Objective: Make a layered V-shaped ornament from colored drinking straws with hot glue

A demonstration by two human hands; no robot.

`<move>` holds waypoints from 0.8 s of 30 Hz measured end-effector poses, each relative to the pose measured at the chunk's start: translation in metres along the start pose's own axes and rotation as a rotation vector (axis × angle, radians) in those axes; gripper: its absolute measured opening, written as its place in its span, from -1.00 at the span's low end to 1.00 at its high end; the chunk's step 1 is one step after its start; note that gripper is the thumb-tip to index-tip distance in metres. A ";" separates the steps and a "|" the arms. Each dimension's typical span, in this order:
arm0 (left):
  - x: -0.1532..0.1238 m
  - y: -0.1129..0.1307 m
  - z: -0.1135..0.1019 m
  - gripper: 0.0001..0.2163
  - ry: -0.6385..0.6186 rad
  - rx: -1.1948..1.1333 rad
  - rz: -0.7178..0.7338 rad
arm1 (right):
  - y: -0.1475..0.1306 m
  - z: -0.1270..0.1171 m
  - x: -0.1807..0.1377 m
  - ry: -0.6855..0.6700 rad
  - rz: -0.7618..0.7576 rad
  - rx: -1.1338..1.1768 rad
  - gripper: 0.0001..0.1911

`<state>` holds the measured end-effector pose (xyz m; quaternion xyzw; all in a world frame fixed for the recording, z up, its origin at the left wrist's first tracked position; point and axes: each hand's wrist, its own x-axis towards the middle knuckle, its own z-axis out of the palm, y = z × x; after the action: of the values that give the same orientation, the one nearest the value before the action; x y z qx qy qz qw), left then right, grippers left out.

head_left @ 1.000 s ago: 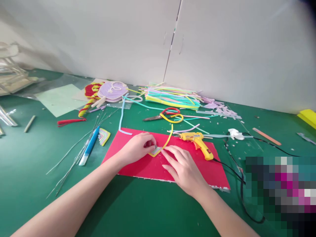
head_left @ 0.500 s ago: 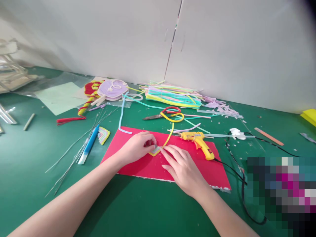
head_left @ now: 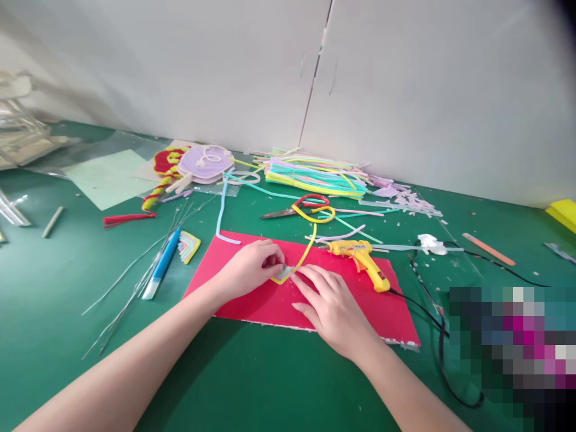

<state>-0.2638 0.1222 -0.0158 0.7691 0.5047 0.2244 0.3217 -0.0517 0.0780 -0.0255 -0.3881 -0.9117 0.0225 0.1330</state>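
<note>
A small piece of bent pipe cleaners (head_left: 284,273), with pale stripes inside a yellow outer edge, lies on the red board (head_left: 261,309). My left hand (head_left: 252,267) is closed in a pinch on its left side, and the fingers hide part of it. My right hand (head_left: 330,300) lies to the right, fingers stretched out and thumb apart, the fingertips touching the piece's right edge. From there the free end of a yellow pipe cleaner (head_left: 309,245) sticks up and away. A yellow glue gun (head_left: 366,262) rests on the board's right side.
Behind the board lie scissors (head_left: 299,210) and a bundle of pastel pipe cleaners (head_left: 315,177). To the left are a striped fan-shaped piece (head_left: 189,247), a blue-handled tool (head_left: 162,263) and thin wires (head_left: 121,315). A black cord (head_left: 443,372) trails at the right.
My right thumb has shifted slightly left, and the right fingertips have moved a little along the piece's edge. My left hand keeps its pinch in the same place.
</note>
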 end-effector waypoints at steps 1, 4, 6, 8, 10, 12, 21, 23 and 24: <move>0.000 0.000 0.000 -0.92 0.000 -0.001 -0.002 | 0.000 0.000 0.000 0.000 0.003 0.001 -0.55; 0.000 0.000 0.000 -0.93 -0.001 -0.002 -0.001 | 0.000 0.000 0.000 -0.002 0.003 0.006 -0.54; 0.001 0.000 0.000 -0.93 -0.002 -0.002 0.000 | 0.000 0.000 0.000 -0.001 0.001 0.006 -0.54; 0.001 0.000 -0.001 -0.93 -0.002 0.001 0.000 | 0.000 0.000 0.000 0.000 0.001 0.004 -0.54; 0.002 0.000 -0.001 -0.93 -0.001 0.005 -0.002 | -0.001 -0.001 0.000 0.003 0.001 0.006 -0.55; 0.002 0.000 -0.001 -0.92 -0.003 0.007 -0.002 | -0.001 -0.001 0.000 0.006 0.000 0.011 -0.55; -0.001 -0.005 0.000 -0.89 0.071 -0.046 0.001 | 0.000 -0.001 0.000 0.016 0.007 0.011 -0.56; -0.002 -0.004 -0.002 -0.89 0.104 -0.047 0.016 | 0.000 0.000 0.000 0.023 0.003 0.012 -0.56; -0.003 -0.004 -0.003 -0.89 0.115 -0.041 0.017 | 0.000 0.000 0.000 0.024 0.002 0.015 -0.56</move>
<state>-0.2690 0.1216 -0.0164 0.7524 0.5112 0.2812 0.3059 -0.0515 0.0776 -0.0251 -0.3884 -0.9094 0.0250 0.1469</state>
